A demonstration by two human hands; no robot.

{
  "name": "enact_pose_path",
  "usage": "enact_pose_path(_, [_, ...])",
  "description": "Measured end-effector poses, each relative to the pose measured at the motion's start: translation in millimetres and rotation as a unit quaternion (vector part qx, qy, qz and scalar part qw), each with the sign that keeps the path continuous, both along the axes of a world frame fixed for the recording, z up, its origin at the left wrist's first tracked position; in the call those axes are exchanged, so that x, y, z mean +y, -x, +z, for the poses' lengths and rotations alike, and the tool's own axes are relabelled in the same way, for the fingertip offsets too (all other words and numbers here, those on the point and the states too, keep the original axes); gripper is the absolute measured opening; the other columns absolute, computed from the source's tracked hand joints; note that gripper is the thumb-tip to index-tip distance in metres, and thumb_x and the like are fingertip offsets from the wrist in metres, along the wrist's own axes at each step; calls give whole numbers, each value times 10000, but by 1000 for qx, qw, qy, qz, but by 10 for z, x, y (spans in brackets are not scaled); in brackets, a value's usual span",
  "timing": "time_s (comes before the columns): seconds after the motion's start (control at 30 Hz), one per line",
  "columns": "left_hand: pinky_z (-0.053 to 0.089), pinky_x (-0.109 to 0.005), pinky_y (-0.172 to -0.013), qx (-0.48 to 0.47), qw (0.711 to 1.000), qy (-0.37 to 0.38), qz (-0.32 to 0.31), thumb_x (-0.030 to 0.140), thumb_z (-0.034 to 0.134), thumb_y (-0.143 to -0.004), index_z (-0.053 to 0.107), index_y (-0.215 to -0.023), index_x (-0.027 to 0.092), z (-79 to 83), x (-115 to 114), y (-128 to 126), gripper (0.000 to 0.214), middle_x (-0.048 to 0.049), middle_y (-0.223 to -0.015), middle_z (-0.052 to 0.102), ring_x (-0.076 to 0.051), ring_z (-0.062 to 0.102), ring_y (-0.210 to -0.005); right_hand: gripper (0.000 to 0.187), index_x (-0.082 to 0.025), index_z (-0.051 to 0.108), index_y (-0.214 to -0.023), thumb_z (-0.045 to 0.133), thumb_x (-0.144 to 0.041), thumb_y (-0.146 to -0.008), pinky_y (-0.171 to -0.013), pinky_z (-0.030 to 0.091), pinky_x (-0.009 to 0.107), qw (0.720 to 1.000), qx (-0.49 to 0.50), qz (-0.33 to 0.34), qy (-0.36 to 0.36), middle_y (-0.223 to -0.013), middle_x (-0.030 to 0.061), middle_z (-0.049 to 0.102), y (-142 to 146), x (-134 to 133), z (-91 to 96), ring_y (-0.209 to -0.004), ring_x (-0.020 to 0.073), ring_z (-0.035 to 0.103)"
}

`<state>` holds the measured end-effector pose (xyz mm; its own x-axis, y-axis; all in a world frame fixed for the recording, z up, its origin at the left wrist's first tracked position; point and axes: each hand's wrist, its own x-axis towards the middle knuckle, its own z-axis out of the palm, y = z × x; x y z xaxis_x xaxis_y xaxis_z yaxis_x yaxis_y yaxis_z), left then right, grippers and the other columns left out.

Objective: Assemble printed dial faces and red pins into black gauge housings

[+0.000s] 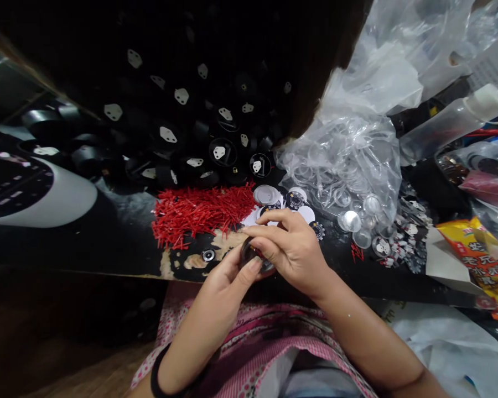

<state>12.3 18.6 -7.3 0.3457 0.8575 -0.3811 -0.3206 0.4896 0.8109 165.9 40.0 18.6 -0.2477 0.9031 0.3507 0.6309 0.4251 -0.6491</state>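
In the head view, the left hand [228, 279] grasps a dark round piece with a shiny rim [249, 252], with its thumb laid upon it. This piece is between the two hands, above the front edge of the black worn tabletop [116, 254]. The right hand [294, 251] is bent over the same piece and touches it with thumb and fingers; whether it also pinches something small, I cannot tell, because the fingers cover it.

Just beyond the hands there lie white and black printed discs [295, 199], partly one upon another. To the left of these discs is a wide pile of thin red pieces [203, 213], and in front of this pile a small black and silver round part [208, 255] lies alone. On the right there is a crumpled clear plastic bag [336, 149], with transparent round covers [351, 221] at its front. Near them are a few red pieces [357, 252] and a heap of small metallic parts [409, 237]. Behind the pile, many black round cases with white plates [219, 152] stand in shadow.
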Motion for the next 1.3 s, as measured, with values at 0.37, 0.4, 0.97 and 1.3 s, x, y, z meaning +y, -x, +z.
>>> enact_pose_path(0.37, [442,-356,-1075,226,950,-205,-64,339,576,-922,575,-1333,270,40,-79,32,416,-47,-1376,631,-258,574,-1279,436,-214,412,-652,271,-326,-1049,-651,319,291,994,-28,-103,36,-619,-19,472,190,-17,100,-598,127,421])
enact_pose_path(0.4, [444,-363,-1073,233,948,-209,-59,339,589,-912,586,-1322,269,46,-72,34,415,-47,-1369,636,-265,580,-1272,431,-214,415,-652,273,-317,-1046,-658,321,293,994,-25,-102,36,-620,-17,482,209,-13,86,-600,128,423])
enact_pose_path(0.97, [463,-419,-990,531,783,-297,128,415,525,-929,537,-1331,215,-50,573,1084,449,-103,-1170,659,-255,643,-1029,158,-185,627,-864,545,-259,-976,-735,396,280,972,-5,134,192,-875,18,699,391,86,140,-800,153,615])
enact_pose_path(1.3, [387,-543,-1069,470,832,-247,162,515,540,-908,575,-1256,217,25,1215,904,460,34,-1254,661,-329,556,-1234,214,-167,669,-1106,566,-286,-962,-849,448,366,961,-160,-86,210,-1026,89,684,-211,52,32,-956,228,635])
